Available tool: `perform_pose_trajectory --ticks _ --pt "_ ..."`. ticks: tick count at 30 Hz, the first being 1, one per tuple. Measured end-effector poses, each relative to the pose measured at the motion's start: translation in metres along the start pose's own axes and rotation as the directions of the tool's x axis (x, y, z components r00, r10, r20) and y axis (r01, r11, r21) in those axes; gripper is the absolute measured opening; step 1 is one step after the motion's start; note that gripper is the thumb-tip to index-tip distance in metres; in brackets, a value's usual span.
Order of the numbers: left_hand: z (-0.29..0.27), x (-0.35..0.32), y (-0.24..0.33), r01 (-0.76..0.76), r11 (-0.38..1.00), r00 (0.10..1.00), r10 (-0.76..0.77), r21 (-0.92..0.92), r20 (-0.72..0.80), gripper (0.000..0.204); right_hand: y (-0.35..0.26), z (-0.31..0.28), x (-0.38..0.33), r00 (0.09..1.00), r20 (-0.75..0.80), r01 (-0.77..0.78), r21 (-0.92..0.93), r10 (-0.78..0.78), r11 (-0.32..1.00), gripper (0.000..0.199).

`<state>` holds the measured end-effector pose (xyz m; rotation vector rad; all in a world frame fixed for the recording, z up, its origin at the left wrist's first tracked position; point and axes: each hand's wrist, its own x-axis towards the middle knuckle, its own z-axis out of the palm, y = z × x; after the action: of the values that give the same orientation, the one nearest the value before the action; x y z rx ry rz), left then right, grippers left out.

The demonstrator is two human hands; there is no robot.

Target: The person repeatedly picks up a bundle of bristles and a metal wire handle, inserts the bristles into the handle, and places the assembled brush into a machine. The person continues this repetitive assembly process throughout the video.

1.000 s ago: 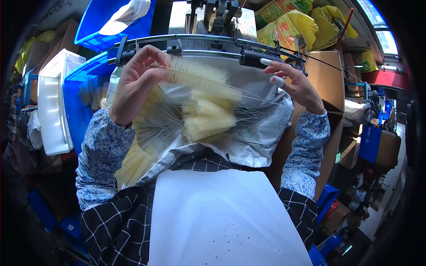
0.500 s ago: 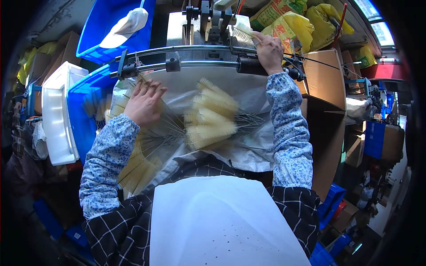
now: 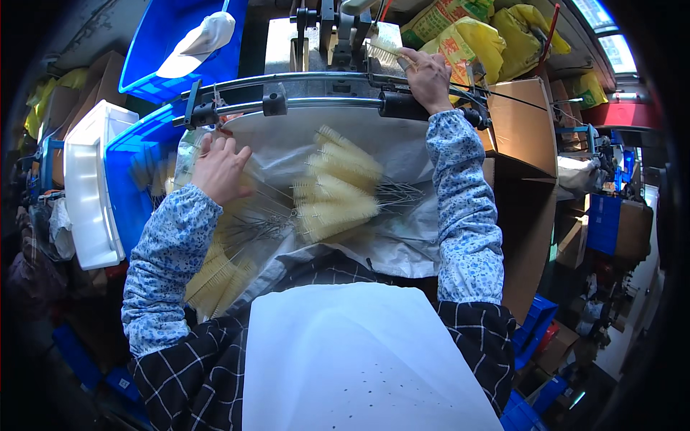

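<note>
My right hand (image 3: 430,80) reaches up past the rails at the machine (image 3: 345,43), its fingers closed on the end of a pale-bristled wire brush (image 3: 384,50). My left hand (image 3: 218,171) hovers near the left end of the rails with fingers spread, seemingly holding nothing. Beneath and beside it lie loose wire-handled brushes (image 3: 219,280), partly hidden by my forearm. In the middle, on a whitish plastic sheet (image 3: 410,266), rests a pile of cream bristle brushes (image 3: 338,190) with thin wire stems pointing right.
Two curved metal rails (image 3: 323,103) with black fittings cross in front of the machine. Blue bins (image 3: 140,79) and a white tray (image 3: 86,194) stand left, a white cap (image 3: 201,44) in one bin. Right are a cardboard box (image 3: 525,129) and yellow sacks (image 3: 474,47).
My left hand has lifted off the brushes on the left and shifted slightly left, its fingers opening. My right hand stays on the brush at the machine. The view has shifted slightly.
</note>
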<state>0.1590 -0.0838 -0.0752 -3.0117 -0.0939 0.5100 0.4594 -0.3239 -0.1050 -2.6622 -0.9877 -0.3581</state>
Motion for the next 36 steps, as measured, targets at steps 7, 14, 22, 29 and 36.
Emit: perform_pose_trajectory --ticks 7,14,22,29,36 --pt "-0.034 -0.019 -0.029 0.127 0.991 0.992 -0.127 -0.04 0.008 0.056 0.01 0.011 0.009 0.999 -0.012 0.034 -0.067 -0.035 0.997 0.028" --pt "-0.053 -0.033 -0.019 -0.026 0.979 1.0 0.028 -0.204 0.005 0.035 0.015 0.026 0.025 0.992 0.073 0.111 -0.122 -0.103 0.986 0.036" --pt "-0.071 -0.042 -0.043 -0.131 0.532 0.977 -0.075 -0.837 -0.201 0.018 0.033 -0.007 -0.009 0.983 -0.072 -0.178 -0.213 0.166 0.961 0.053" --pt "-0.094 -0.071 -0.06 -0.162 0.402 0.942 -0.21 -0.901 -0.263 0.021 0.045 0.01 -0.01 0.983 -0.092 -0.154 0.064 0.16 0.986 0.041" --pt "-0.098 -0.115 -0.081 -0.133 0.464 0.853 -0.396 -0.876 -0.339 0.025 0.012 0.011 -0.005 0.981 -0.106 -0.146 0.124 0.16 0.981 0.039"
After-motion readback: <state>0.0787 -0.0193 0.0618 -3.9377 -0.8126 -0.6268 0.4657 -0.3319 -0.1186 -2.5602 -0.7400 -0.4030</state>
